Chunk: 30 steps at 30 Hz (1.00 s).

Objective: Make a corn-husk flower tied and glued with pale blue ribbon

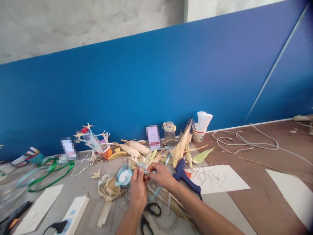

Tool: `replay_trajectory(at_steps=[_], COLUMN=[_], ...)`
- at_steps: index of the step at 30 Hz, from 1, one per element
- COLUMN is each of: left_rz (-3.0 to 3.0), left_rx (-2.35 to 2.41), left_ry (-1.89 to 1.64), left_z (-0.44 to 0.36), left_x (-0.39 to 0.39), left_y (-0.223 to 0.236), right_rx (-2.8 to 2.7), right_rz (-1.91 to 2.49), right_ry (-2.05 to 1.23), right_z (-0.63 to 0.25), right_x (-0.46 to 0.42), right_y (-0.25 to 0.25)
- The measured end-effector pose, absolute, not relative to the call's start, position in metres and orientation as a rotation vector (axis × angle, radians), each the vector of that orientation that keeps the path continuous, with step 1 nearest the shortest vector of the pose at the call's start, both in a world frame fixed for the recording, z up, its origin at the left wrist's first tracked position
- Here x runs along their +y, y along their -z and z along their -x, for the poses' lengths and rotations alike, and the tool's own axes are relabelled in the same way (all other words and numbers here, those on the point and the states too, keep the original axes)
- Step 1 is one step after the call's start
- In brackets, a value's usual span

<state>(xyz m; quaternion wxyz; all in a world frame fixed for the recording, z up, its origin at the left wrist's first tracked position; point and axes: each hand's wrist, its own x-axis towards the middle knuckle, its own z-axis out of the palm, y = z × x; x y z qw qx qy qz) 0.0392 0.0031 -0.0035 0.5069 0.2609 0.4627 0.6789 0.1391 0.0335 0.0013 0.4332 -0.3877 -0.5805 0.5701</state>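
Both hands meet over the middle of the cluttered table, fingertips close together. My left hand (138, 186) is closed in a pinch on a light blue ribbon (146, 172). From the right, my right hand (159, 174) pinches the same ribbon, its thumb and forefinger pressed together. Whether the ribbon is wrapped round a thin stem cannot be made out. A roll of light blue ribbon (124, 176) lies just left of my left hand. Pale corn husks (137, 148) spread behind the hands. Black-handled scissors (153, 209) lie below, between my forearms.
A blue glue gun (184, 174) rests right of my right hand, near white paper (227, 178) holding thin wires. Behind stand a lidded jar (169, 132) and paper cups (199, 134). A power strip (74, 212) and green ribbon (50, 174) lie left. A blue partition (137, 91) closes the back.
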Motion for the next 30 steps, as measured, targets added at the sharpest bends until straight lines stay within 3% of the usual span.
replay_trajectory(at_steps=[8, 13, 25, 30], left_rz=[-0.680, -0.775, -0.705, -0.799], left_rx=[1.127, 1.189, 1.162, 1.253], left_ry=[-1.691, -1.660, -1.714, -1.716], left_z=[-0.027, -0.030, -0.028, -0.022], left_x=[0.005, 0.004, 0.007, 0.008], left_y=[-0.004, 0.001, 0.004, 0.003], right_rx=[-1.476, -1.559, -1.366, -1.177], right_rz=[0.928, 0.910, 0.964, 0.797], right_ry=[-1.504, -1.391, -1.572, -1.581], right_z=[-0.153, -0.147, -0.136, -0.144], right_x=[0.031, 0.030, 0.031, 0.035], right_y=[-0.015, -0.016, 0.000, -0.007])
